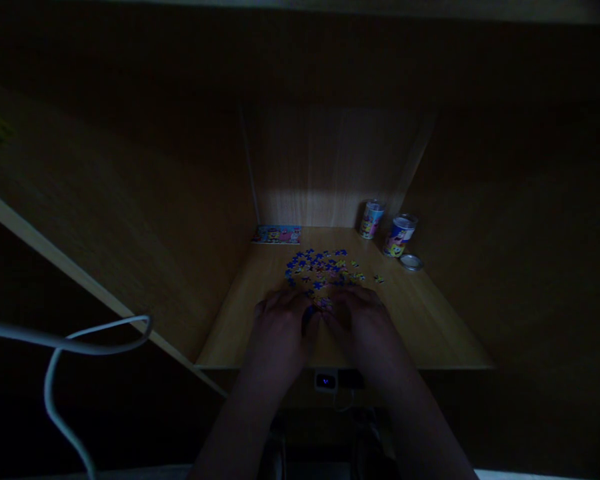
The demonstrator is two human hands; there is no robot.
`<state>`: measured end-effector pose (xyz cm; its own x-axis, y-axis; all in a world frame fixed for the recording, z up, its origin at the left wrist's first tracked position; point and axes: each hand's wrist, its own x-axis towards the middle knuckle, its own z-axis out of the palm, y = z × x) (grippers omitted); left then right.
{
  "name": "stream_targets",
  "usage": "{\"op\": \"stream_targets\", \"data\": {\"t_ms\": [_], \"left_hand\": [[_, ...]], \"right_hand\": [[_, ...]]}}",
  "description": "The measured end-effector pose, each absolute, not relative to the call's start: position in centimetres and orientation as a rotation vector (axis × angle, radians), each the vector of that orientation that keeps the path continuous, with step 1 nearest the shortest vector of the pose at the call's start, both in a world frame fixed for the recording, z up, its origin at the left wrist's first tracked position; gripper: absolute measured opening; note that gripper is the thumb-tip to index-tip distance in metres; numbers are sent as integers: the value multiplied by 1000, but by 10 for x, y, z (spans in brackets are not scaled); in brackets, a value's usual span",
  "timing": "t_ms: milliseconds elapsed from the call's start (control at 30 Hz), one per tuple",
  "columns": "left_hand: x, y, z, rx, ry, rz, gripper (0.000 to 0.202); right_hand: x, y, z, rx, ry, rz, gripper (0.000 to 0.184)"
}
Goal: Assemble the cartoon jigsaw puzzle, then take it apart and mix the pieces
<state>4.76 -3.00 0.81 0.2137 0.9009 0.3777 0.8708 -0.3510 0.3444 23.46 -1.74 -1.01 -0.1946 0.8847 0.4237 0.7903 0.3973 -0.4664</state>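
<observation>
Loose jigsaw puzzle pieces [318, 285], mostly blue with some yellow and pink, lie spread over the wooden desktop [420, 333]. At the near side of the spread, my left hand [283, 323] and my right hand [363, 323] come close together. Their thumbs and fingertips pinch a small group of joined puzzle pieces [323, 303] between them. Part of that group is hidden under my fingers, and the dim light blurs its detail. The nearest loose pieces sit just beyond my fingertips.
A colourful cartoon picture strip [277, 235] lies at the back left. Two printed cans, one farther back [371, 220] and one nearer [400, 236], stand at the right beside a round lid [411, 262]. Wooden panels enclose the desk. A white cable [100, 348] hangs at left.
</observation>
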Motion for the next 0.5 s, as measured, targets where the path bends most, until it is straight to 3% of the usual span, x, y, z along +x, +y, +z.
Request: {"op": "stream_targets", "data": {"t_ms": [500], "left_hand": [[43,-29,5,2359,1739,823,32]], "right_hand": [[238,-17,-11,-1349,-1971,327,12]]}}
